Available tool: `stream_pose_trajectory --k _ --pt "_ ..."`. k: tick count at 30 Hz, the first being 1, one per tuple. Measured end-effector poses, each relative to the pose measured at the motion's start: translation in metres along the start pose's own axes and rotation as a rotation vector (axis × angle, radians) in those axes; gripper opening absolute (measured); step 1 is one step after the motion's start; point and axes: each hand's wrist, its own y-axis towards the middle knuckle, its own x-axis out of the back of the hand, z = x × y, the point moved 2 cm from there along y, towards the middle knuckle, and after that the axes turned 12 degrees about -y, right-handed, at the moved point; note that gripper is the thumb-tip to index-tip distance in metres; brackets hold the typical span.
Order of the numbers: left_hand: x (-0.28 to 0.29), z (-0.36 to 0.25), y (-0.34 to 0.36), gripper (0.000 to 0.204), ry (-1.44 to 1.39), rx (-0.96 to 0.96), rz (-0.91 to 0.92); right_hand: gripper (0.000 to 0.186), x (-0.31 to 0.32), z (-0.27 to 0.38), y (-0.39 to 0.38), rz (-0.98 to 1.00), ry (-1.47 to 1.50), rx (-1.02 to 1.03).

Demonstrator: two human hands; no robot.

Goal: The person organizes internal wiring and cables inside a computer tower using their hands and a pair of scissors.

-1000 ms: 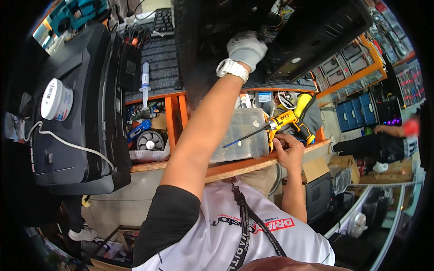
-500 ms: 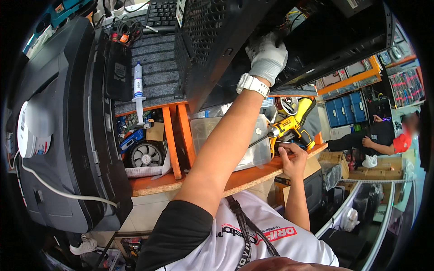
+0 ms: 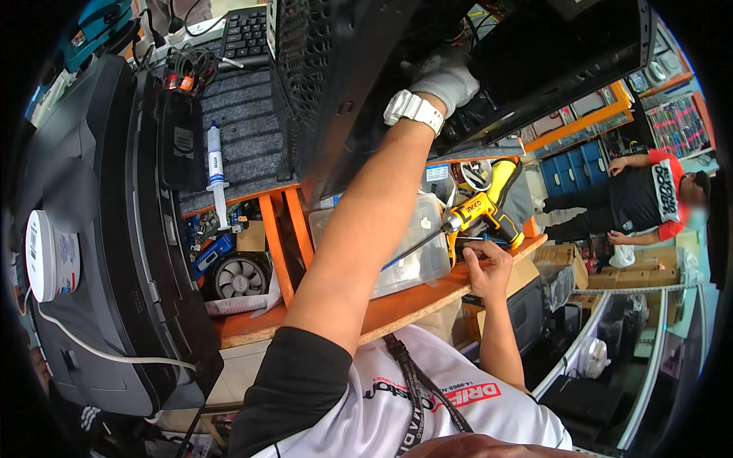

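My left hand (image 3: 448, 82), in a white-grey knit glove with a white watch at the wrist, reaches into an open black computer case (image 3: 534, 84). Its fingertips are lost in the dark interior among cables, so what they touch is hidden. My bare right hand (image 3: 490, 269) rests at the front edge of an open wooden drawer (image 3: 405, 311), fingers loosely bent, thumb and forefinger apart. Just beyond it in the drawer lies a yellow-and-black cordless screwdriver (image 3: 477, 212) with a long bit, over a clear plastic box (image 3: 424, 267).
Left of my arm, a thermal-paste-like syringe (image 3: 216, 164) lies on a grey ridged mat (image 3: 248, 114). A drawer compartment holds a cooling fan (image 3: 240, 276) and circuit boards. A large black printer (image 3: 99, 252) carries a white tub (image 3: 52, 256). Another person (image 3: 645, 195) stands at the right.
The view has shifted slightly, moving the bench things leftward. My left hand is still inside the case and my right still at the drawer edge. The other person shows more fully, arms lower.
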Motion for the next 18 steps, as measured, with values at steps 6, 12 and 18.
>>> stream_pose_trajectory --k 6,12,18 --pt "-0.001 0.027 0.003 0.048 0.036 -0.020 -0.013 0.012 0.000 -0.001 0.001 -0.008 0.004 0.026" --pt "0.005 0.026 -0.004 0.044 0.018 0.054 -0.036 0.013 -0.001 -0.001 0.000 -0.008 0.010 0.002" --pt "0.027 0.006 -0.044 0.054 -0.006 0.088 -0.381 0.015 -0.001 -0.003 -0.001 -0.093 -0.032 -0.016"
